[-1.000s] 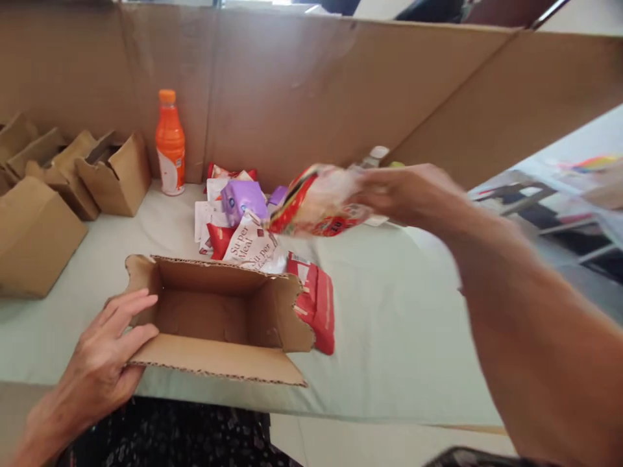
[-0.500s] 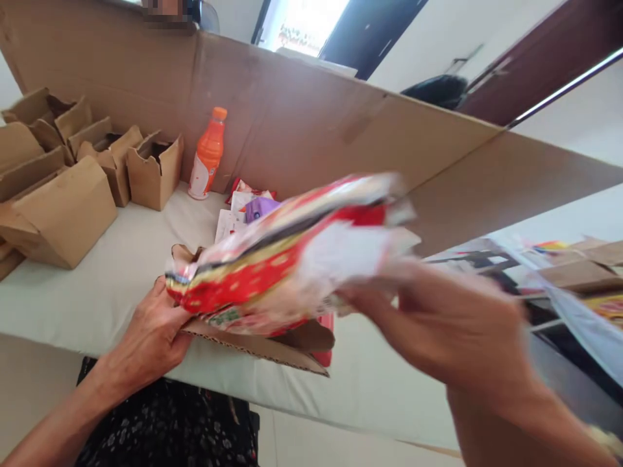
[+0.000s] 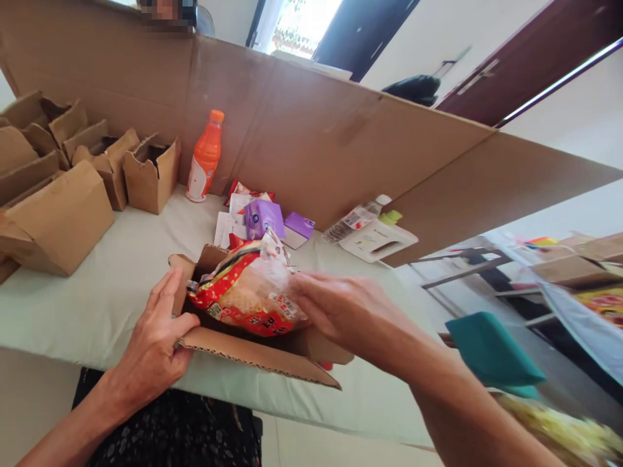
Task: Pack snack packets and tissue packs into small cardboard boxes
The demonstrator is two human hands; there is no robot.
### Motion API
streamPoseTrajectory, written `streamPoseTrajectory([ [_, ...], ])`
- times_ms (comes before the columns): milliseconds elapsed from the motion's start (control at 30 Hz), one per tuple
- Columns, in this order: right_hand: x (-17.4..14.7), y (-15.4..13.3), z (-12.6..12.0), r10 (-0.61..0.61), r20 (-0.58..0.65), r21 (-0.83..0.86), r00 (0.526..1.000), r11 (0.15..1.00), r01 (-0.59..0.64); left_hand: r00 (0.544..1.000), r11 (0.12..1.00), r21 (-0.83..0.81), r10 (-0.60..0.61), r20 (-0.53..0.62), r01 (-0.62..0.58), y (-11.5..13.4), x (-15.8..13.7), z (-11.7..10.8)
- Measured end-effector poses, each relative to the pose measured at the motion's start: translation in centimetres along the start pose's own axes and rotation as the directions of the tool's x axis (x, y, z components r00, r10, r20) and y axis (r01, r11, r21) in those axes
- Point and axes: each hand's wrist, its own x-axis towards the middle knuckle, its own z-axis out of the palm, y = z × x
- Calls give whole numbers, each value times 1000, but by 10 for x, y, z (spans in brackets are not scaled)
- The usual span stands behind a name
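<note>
An open cardboard box [image 3: 263, 353] stands near the front edge of the table. My left hand [image 3: 158, 327] grips its left corner, thumb on the near flap and fingers along the outside of the left flap. A red and clear snack bag [image 3: 243, 295] sits partly inside the box, tilted, its left end low. My right hand [image 3: 331, 301] pinches the bag's clear right end. Just behind the box lie purple packets [image 3: 263, 219] and some white and red packages.
Several small cardboard boxes [image 3: 63, 214] stand at the left. An orange bottle [image 3: 205, 155] is upright by the cardboard partition [image 3: 302, 130]. A clear bottle [image 3: 357, 217] and a white jug [image 3: 379, 240] lie against it. A teal chair [image 3: 494, 347] is at the right.
My right hand has lowered the snack bag into the box and moved left with it. The purple packets, the clear bottle and the jug now show. My left hand stays at the box corner.
</note>
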Motion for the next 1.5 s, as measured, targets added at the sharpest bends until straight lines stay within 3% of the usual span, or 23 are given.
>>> streamPoseTrajectory([
  [67,10,-14,17,-23,136,-15,990,1000,26,1000,1000,4,20,13,-20,3,2,1],
  [167,32,-32,39,-101,356,58,929,995,86,998,999,7,50,31,-50,5,7,0],
  [233,40,-32,43,-120,407,116,905,990,79,998,998,11,55,43,-55,4,9,-2],
  [367,23,-7,25,-61,267,196,962,980,8,995,996,23,80,64,-82,0,8,-5],
  [433,6,5,17,-16,199,214,980,976,-27,993,993,20,118,23,-119,-1,5,-6],
  [500,-9,12,16,-2,206,227,978,973,-46,990,991,32,130,-52,-129,-1,2,-5],
  [600,-20,13,21,-31,238,249,971,968,-30,979,998,22,54,-196,-50,1,-3,-2],
  [667,-21,12,23,-36,181,267,983,963,-14,969,997,-70,-38,-243,22,3,-6,1],
  [800,-13,16,28,-50,34,316,998,948,37,979,982,-178,-97,-177,65,6,-10,7],
  [933,0,21,40,-147,142,301,979,948,99,993,991,-135,4,-115,-19,8,-6,6],
  [1000,1,24,39,-125,122,298,985,951,84,996,988,-143,48,-71,-57,8,-1,2],
  [1133,-8,34,23,-13,-47,326,999,945,27,995,987,-132,97,4,-96,7,10,-5],
  [1233,-17,39,15,-15,-78,351,997,935,42,993,988,-109,112,29,-108,4,15,-7],
  [1367,-18,29,18,-147,-5,387,989,912,138,987,987,-92,141,76,-134,2,21,-6],
  [1500,-3,11,27,-241,180,350,954,922,167,968,980,-68,193,160,-185,-1,26,-6],
])
